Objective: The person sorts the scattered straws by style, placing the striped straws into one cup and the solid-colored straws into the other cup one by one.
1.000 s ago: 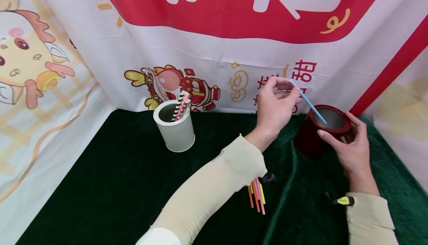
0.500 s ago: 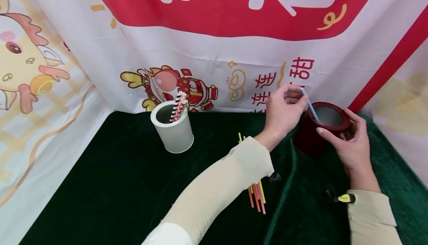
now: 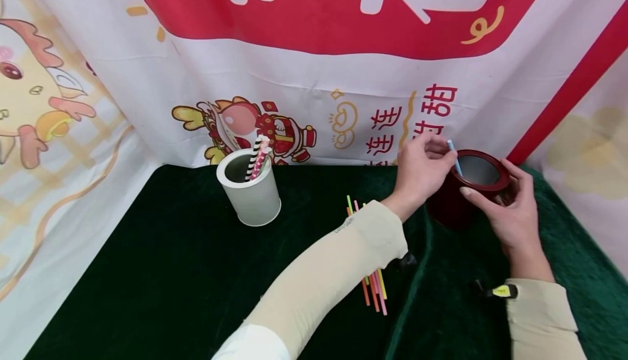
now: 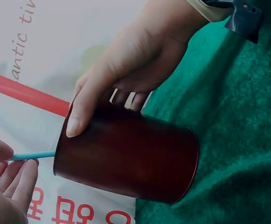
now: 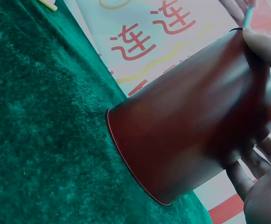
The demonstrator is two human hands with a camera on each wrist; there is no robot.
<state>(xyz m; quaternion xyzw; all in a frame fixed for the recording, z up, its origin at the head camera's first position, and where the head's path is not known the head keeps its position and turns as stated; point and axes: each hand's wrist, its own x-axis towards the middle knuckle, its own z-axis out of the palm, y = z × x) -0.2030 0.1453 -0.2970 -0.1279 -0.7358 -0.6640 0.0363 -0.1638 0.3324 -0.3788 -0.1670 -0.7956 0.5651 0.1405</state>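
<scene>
My left hand (image 3: 423, 170) pinches a thin light-blue straw (image 3: 454, 157) between thumb and fingers. Its lower end dips inside the rim of a dark red cylindrical holder (image 3: 452, 203), whose inside is grey. In the left wrist view the straw (image 4: 38, 155) runs from my fingertips to the holder's mouth. My right hand (image 3: 515, 218) grips the holder near its rim, thumb on the near side and fingers around the far right side. The right wrist view shows the holder (image 5: 187, 121) tilted in the picture, over the green cloth.
A white cylindrical holder (image 3: 254, 202) with several patterned straws (image 3: 257, 159) stands to the left. Loose coloured straws (image 3: 376, 293) lie partly under my left forearm. Dark green cloth (image 3: 162, 273) covers the table, and a printed white and red banner (image 3: 304, 71) hangs behind.
My left hand has moved right and down toward the holder's rim, and the blue straw has gone from slanted to more upright, shifting to the left side of the mouth. My right hand keeps its grip.
</scene>
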